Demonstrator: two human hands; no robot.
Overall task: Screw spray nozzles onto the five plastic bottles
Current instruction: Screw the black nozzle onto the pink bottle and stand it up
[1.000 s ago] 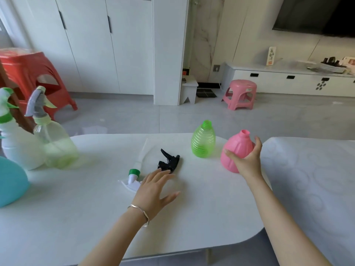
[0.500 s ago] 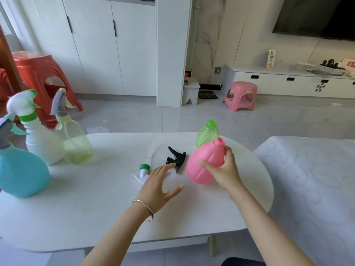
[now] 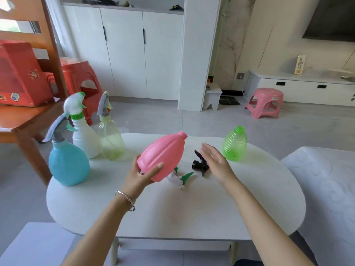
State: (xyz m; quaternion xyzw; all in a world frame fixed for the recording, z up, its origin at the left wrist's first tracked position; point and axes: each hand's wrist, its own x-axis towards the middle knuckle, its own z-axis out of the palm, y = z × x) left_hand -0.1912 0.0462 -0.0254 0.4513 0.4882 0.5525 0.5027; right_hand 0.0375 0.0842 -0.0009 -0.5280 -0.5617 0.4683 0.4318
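White and oval, the low table [image 3: 172,212] carries all the work. Nearest to the person, the left hand [image 3: 141,174] grasps the pink plastic bottle [image 3: 163,154] by its base, thumb on the front wall, and holds it above the table, tilted, with the open threaded neck pointing up and to the right. Just below the pink bottle, partly hidden by it, lies a white spray nozzle with green trigger [image 3: 179,178]. To the right of the pink bottle the right hand [image 3: 217,162] is released, fingers straight, gripping nothing, and it hovers close over a black spray nozzle [image 3: 199,164] that lies on the table. Further right stands a green ribbed plastic bottle [image 3: 234,144], also without nozzle. To the left of the pink bottle three bottles carry nozzles already: a blue round bottle [image 3: 68,164], a white opaque bottle [image 3: 84,139] and a pale yellow-green clear bottle [image 3: 111,141]. I judge three of five done, and the step now is to take a nozzle for the pink one. It seems best to bring the bottle upright, hold it firmly without squeezing the thin wall, set the collar flat on the neck and turn only the collar; a crooked start may jam the thread. Far behind the pink bottle are white cupboards [image 3: 134,54].
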